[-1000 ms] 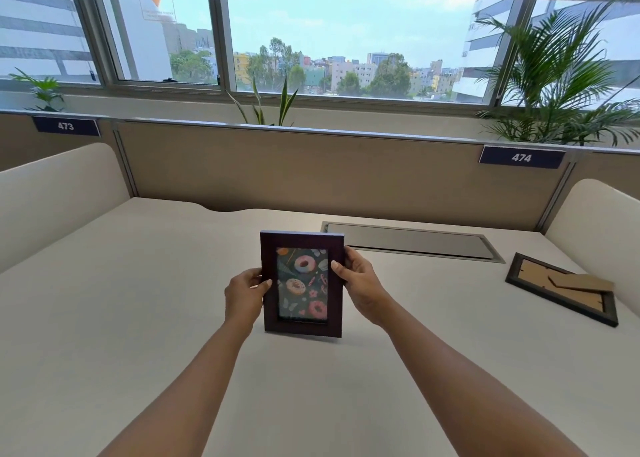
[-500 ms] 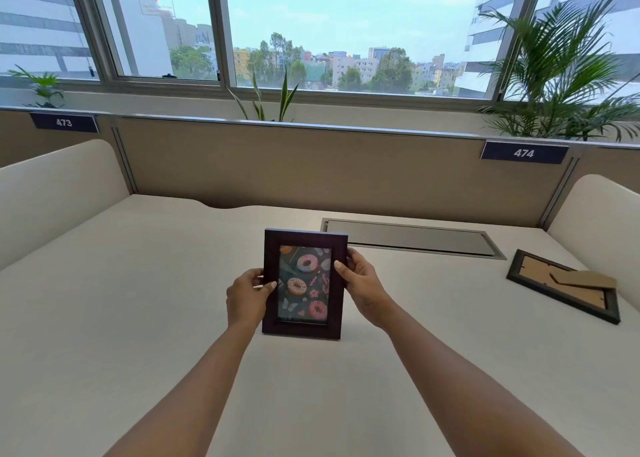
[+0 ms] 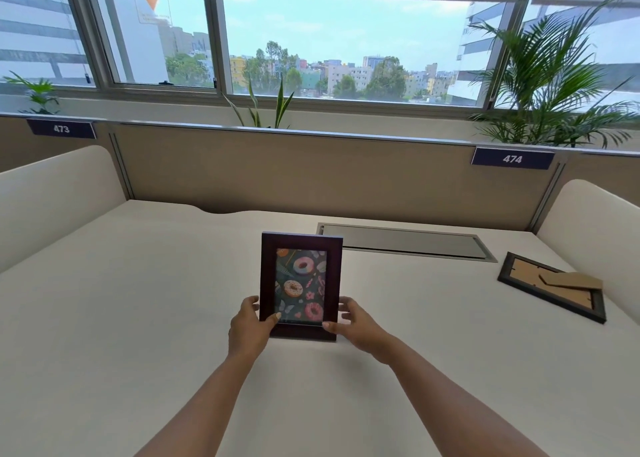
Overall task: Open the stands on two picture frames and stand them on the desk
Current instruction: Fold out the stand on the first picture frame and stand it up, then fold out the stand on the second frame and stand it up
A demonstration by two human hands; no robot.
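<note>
A dark brown picture frame (image 3: 300,249) with a doughnut picture stands upright on the white desk (image 3: 138,318), its front toward me. My left hand (image 3: 248,328) grips its lower left corner, thumb on the front. My right hand (image 3: 356,325) holds the lower right corner the same way. The frame's stand is hidden behind it. A second, black frame (image 3: 554,292) lies face down at the right of the desk, its cardboard stand lifted partly off the back.
A grey cable hatch (image 3: 401,245) is set into the desk behind the upright frame. Cream side dividers (image 3: 52,193) flank the desk, and a beige back partition (image 3: 311,176) with labels 473 and 474 closes the far edge. Plants stand beyond it.
Both hands have slid down from the frame's sides to its bottom corners. The frame stays upright on the desk at about the same spot.
</note>
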